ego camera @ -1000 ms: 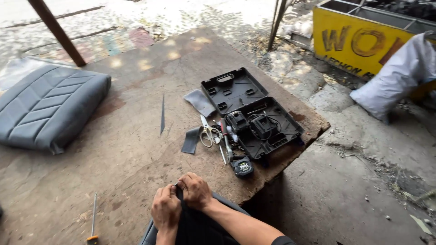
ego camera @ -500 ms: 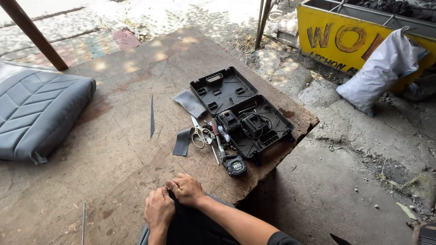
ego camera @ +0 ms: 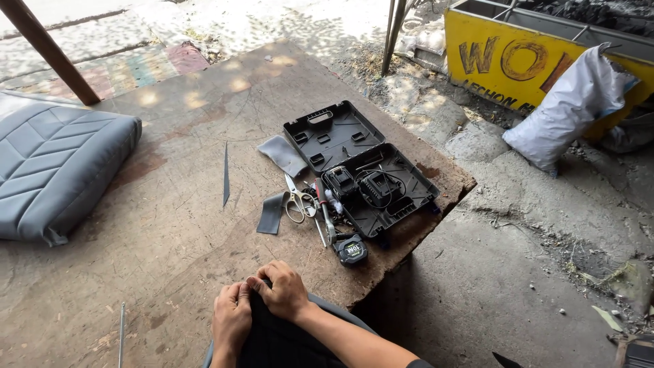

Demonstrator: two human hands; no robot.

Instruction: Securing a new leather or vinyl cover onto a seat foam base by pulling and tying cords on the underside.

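Both hands meet at the near edge of a worn wooden table (ego camera: 204, 123). My left hand (ego camera: 230, 320) and my right hand (ego camera: 283, 292) pinch the top of a dark ribbed fabric piece (ego camera: 272, 341) that hangs toward me over grey material. Beyond the hands lie a black-and-green tape measure (ego camera: 351, 250), silver scissors (ego camera: 298, 201) and a screwdriver (ego camera: 325, 217). An open black tool case (ego camera: 361, 170) holds a battery and charger.
A grey padded seat cushion (ego camera: 58, 167) rests at the table's left. Grey material scraps (ego camera: 272, 212) and a thin dark strip (ego camera: 225, 176) lie mid-table. A thin metal tool (ego camera: 122, 334) lies near the front left. A white sack (ego camera: 565, 112) leans on a yellow container (ego camera: 511, 61).
The view has shifted right and forward, so the cushion slid left. Both hands stay together on the dark fabric at the table edge, fingers working slightly.
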